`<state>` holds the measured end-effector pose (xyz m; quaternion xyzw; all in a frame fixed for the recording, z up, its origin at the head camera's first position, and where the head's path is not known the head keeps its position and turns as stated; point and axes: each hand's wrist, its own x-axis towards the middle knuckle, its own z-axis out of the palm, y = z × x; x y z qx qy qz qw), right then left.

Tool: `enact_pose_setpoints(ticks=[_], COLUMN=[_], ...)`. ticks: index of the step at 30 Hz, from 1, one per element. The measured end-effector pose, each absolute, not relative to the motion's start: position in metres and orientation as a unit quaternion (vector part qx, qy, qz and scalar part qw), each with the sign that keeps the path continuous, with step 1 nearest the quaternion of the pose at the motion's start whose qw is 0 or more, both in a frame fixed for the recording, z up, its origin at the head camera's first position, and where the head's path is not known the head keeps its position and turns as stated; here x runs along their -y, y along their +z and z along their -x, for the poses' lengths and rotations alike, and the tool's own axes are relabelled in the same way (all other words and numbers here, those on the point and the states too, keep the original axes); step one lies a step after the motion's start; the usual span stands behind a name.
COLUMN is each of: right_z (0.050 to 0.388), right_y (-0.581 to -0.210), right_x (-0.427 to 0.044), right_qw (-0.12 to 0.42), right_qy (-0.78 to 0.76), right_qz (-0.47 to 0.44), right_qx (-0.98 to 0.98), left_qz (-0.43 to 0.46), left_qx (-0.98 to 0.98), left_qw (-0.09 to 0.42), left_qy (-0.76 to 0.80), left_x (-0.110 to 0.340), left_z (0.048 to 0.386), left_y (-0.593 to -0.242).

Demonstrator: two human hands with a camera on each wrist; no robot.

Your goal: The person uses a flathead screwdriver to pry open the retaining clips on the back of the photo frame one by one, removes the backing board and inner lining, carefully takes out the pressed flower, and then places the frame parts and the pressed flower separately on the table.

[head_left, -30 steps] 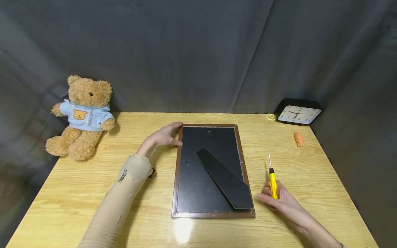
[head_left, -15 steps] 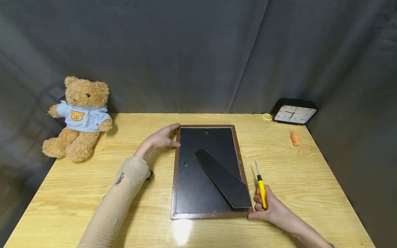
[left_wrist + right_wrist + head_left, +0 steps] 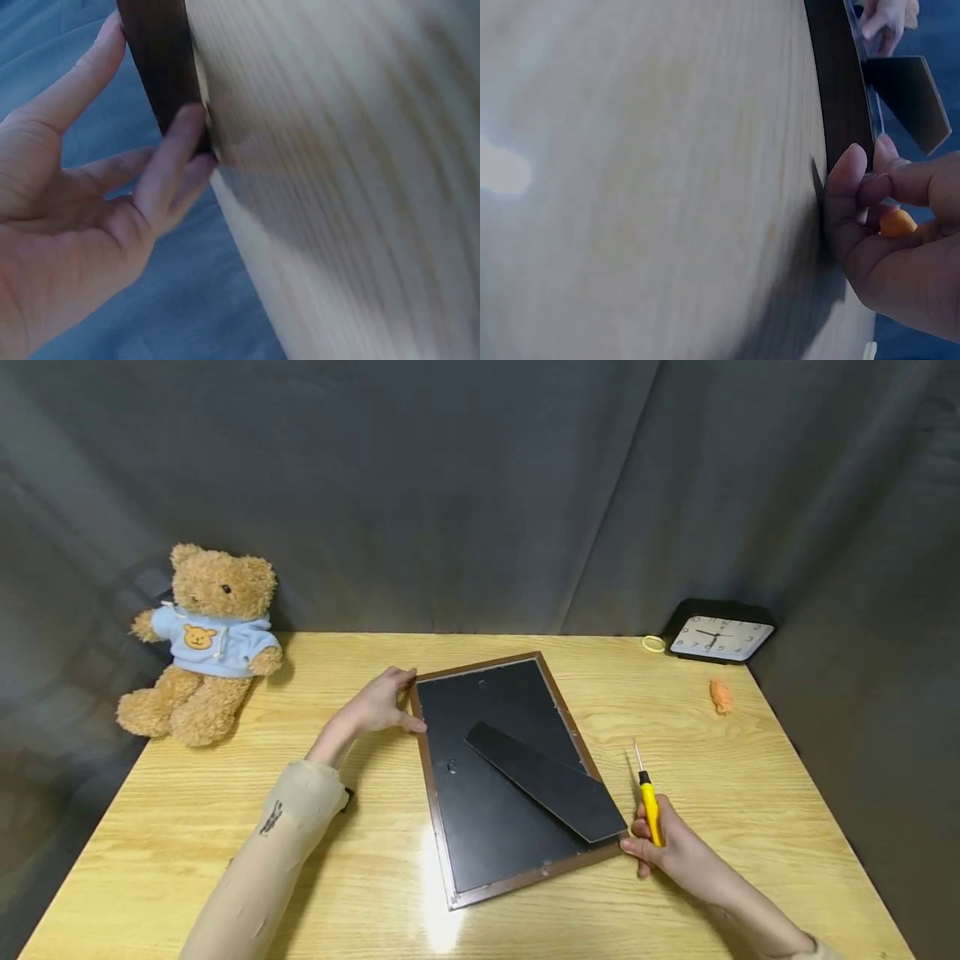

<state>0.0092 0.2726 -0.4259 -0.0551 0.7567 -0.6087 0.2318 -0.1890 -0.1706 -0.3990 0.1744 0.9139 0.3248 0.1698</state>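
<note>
A brown-edged picture frame (image 3: 442, 793) lies turned on the table, its black back panel up and its black easel stand (image 3: 543, 781) slanting across it. At the frame's far left corner my left hand (image 3: 378, 702) grips the edge between thumb and fingers; the left wrist view shows fingertips around the corner of the dark side (image 3: 159, 60). My right hand (image 3: 675, 852) holds a yellow screwdriver (image 3: 649, 810), blade pointing away from me. Its thumb and fingertips also hold the near right corner. In the right wrist view, the screwdriver's handle end (image 3: 897, 223) shows among the curled fingers.
A teddy bear (image 3: 213, 643) in a blue hoodie sits at the far left of the wooden table (image 3: 750, 793). At the far right are a black clock (image 3: 720, 631), a pale yellow ring (image 3: 653, 644) and a small orange object (image 3: 721, 696). A grey curtain hangs behind.
My right hand has moved in to the frame's near right corner with the screwdriver still held. The frame has turned counterclockwise, its far edge shifting left. My left hand has moved slightly left with it.
</note>
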Motion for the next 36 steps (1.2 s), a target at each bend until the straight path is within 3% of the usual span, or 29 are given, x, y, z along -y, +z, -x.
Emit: enact_pose_setpoints(ticks=[9,21,27,36], right_z=[0.025,0.087,0.110,0.144], right_y=[-0.430,-0.422,-0.422,-0.422], right_x=[-0.296,-0.309,-0.307,-0.301], right_qw=[0.170,0.172,0.158,0.146], right_qy=[-0.588,-0.566,-0.556,-0.560], right_qz=[0.088,0.045,0.030,0.023], right_qx=[-0.785,-0.805,-0.815,-0.816], left_qz=[-0.179,-0.167,-0.153,-0.141], left_qx=[-0.938,-0.950,-0.948,-0.935], left_qw=[0.133,0.152,0.182,0.279], left_qy=[0.264,0.217,0.213,0.166], left_x=[0.178,0.183,0.179,0.160], left_z=[0.163,0.137,0.126,0.101], left_y=[-0.395,-0.389,-0.387,-0.381])
